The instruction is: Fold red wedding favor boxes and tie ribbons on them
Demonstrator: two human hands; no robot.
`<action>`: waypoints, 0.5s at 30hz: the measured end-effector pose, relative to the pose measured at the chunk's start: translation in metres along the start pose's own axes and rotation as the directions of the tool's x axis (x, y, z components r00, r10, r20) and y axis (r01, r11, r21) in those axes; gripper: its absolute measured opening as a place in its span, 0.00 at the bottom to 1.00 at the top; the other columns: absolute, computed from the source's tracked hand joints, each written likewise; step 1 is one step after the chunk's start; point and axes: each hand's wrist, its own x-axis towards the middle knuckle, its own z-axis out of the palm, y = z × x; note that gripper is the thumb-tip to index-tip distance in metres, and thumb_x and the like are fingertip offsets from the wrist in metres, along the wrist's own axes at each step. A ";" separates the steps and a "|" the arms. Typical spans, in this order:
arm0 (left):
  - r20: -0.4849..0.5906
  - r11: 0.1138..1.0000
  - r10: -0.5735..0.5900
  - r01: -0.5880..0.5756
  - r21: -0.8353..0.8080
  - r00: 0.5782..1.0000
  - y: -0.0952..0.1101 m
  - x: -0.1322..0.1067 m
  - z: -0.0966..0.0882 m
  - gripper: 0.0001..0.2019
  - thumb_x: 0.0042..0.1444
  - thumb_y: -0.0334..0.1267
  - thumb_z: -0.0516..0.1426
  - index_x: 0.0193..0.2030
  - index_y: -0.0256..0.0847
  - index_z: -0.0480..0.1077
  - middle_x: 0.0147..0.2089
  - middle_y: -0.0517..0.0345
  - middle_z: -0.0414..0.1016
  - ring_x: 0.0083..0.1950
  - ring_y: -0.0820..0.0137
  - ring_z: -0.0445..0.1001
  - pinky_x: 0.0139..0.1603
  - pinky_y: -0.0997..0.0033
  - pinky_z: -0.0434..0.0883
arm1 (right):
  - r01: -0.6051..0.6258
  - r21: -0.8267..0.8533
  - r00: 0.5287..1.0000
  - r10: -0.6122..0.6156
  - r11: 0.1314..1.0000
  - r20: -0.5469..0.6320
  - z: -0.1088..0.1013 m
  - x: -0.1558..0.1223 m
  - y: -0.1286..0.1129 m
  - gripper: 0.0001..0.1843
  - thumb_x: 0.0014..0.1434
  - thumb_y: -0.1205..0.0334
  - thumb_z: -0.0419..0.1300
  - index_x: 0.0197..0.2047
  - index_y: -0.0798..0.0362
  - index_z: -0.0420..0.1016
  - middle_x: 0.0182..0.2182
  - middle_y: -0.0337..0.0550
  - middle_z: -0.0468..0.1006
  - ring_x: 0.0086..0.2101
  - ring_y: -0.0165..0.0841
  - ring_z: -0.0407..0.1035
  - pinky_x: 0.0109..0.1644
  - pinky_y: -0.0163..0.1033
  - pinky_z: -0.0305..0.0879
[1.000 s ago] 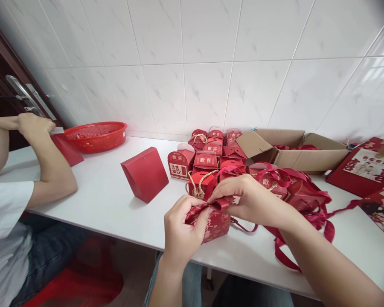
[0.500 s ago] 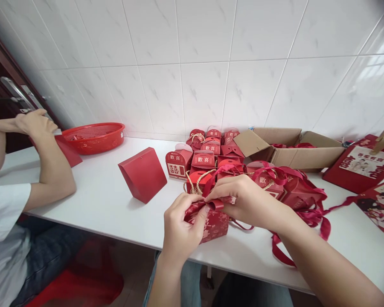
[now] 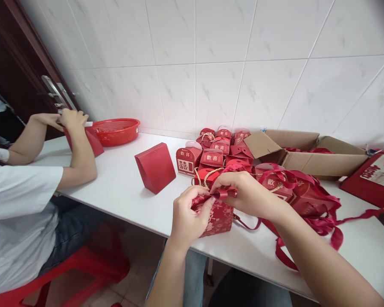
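A small red patterned gift box [image 3: 220,218] stands at the near edge of the white table [image 3: 121,187]. My left hand [image 3: 187,215] is closed on the box's left top, pinching the dark red ribbon [image 3: 224,194]. My right hand [image 3: 243,192] is closed too, pinching the same ribbon over the box's top. The ribbon's loose end trails right across the table and over its edge [image 3: 283,256].
Behind my hands sits a cluster of several small red gift boxes [image 3: 216,149], a red folded box [image 3: 155,167], an open cardboard carton [image 3: 307,155] and a tangle of ribbons [image 3: 316,204]. At left another person in a white shirt [image 3: 16,213] handles a red box beside a red basket [image 3: 117,131].
The view has swung left, showing more of the door and the other person. My hands stay pinched on the ribbon over the box, with little change in grip.
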 end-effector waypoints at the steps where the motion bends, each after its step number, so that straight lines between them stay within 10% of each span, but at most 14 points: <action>1: 0.015 1.000 -0.016 0.016 0.001 1.000 0.001 0.000 0.000 0.01 0.56 0.33 0.59 0.34 0.39 0.72 0.35 0.54 0.79 0.38 0.66 0.79 0.40 0.69 0.75 | 0.002 -0.007 1.000 -0.002 1.000 0.001 0.000 0.001 0.001 0.15 0.50 0.80 0.54 0.34 0.54 0.76 0.32 0.41 0.79 0.32 0.30 0.70 0.35 0.32 0.64; 8: 0.121 0.977 0.009 -0.035 0.209 0.993 0.011 -0.008 -0.051 0.28 0.57 0.39 0.61 0.63 0.44 0.61 0.57 0.47 0.74 0.57 0.62 0.74 0.56 0.62 0.72 | 0.000 0.022 0.999 -0.001 1.000 0.050 -0.002 0.003 0.005 0.12 0.51 0.78 0.55 0.35 0.56 0.75 0.32 0.41 0.78 0.32 0.29 0.69 0.36 0.33 0.63; 12: 0.141 0.913 -0.059 -0.004 0.408 0.988 -0.005 -0.020 -0.132 0.06 0.55 0.41 0.61 0.36 0.42 0.75 0.35 0.56 0.79 0.36 0.67 0.78 0.36 0.73 0.74 | 0.004 0.046 0.999 -0.006 0.999 0.049 -0.002 0.001 0.009 0.09 0.52 0.75 0.55 0.34 0.55 0.73 0.31 0.39 0.76 0.32 0.29 0.68 0.36 0.33 0.62; 15: 0.096 0.911 -0.219 0.168 0.377 0.971 -0.015 -0.045 -0.181 0.13 0.46 0.44 0.67 0.21 0.40 0.71 0.19 0.66 0.69 0.18 0.76 0.65 0.17 0.78 0.63 | 0.025 0.058 0.999 -0.028 0.998 0.047 -0.003 0.000 0.010 0.07 0.52 0.74 0.55 0.33 0.55 0.71 0.30 0.38 0.74 0.31 0.28 0.66 0.35 0.32 0.61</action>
